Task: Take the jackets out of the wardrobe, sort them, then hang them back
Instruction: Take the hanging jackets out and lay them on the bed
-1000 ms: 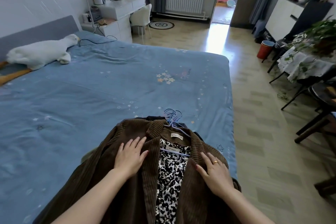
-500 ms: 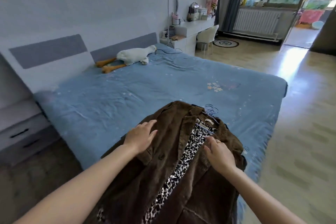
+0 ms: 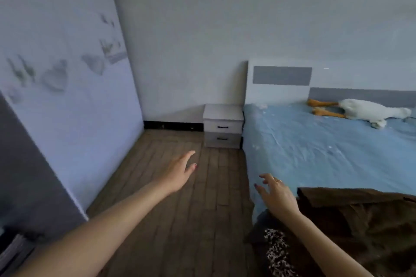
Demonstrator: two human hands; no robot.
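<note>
Brown corduroy jacket lies on the near corner of the bed, lower right, ribbed fabric bunched in folds; its long axis can't be read, most of it is cut off by the frame edge. A leopard-print lining shows at its near left edge, hanging over the bed's side.

Left hand is held out over the wooden plank floor, fingers straight and spread, holding nothing. Right hand hovers at the bed edge just left of the jacket, fingers loosely spread, a ring on one, gripping nothing; whether it touches the cloth can't be told.

Far: a boxy white nightstand with two closed drawers, beside the bed. A white plush goose with orange feet lies on the smooth blue sheet by the headboard. Wardrobe panel at left, pale and blurred.
</note>
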